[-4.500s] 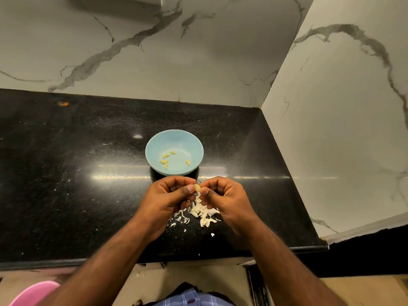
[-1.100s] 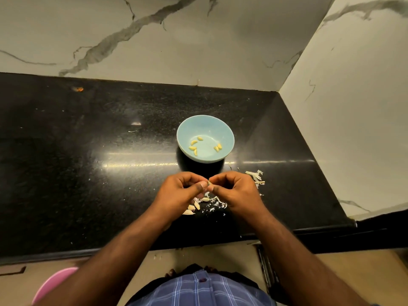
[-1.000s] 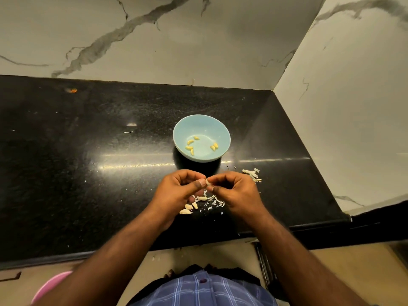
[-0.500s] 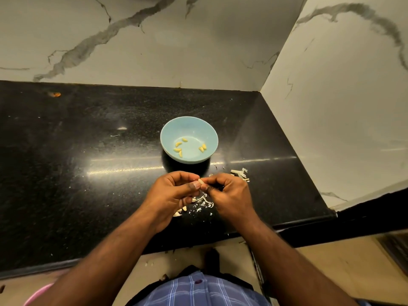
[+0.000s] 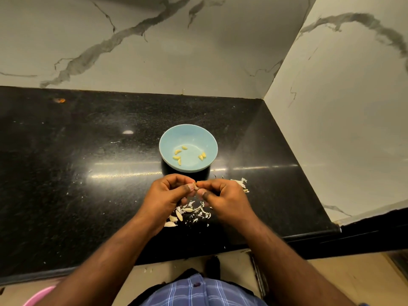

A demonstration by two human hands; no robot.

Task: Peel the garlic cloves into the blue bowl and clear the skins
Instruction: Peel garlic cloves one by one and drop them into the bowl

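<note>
Two hands meet just in front of the bowl, working one clove. Left to right: black speckled stone bench (image 5: 66, 173) with an orange speck at far left; left hand (image 5: 167, 195) curled, thumb and fingers pinching the small pale garlic clove (image 5: 195, 185); right hand (image 5: 225, 197) pinching the same clove from the other side, fingertips nearly touching the left's. Round light-blue bowl (image 5: 207, 140) sits just beyond the hands, six peeled yellowish cloves inside. Unpeeled cloves (image 5: 178, 216) and white papery skins (image 5: 202, 213) lie on the bench under the hands; second skin pile (image 5: 241, 184) is just right of the right hand.

Step looks like mid-peel. To do it well: anchor the clove with the left, nick the skin at the tip with the right thumbnail, strip lengthwise. Keep it low over the skin pile so scraps land together, not in the bowl.
</note>
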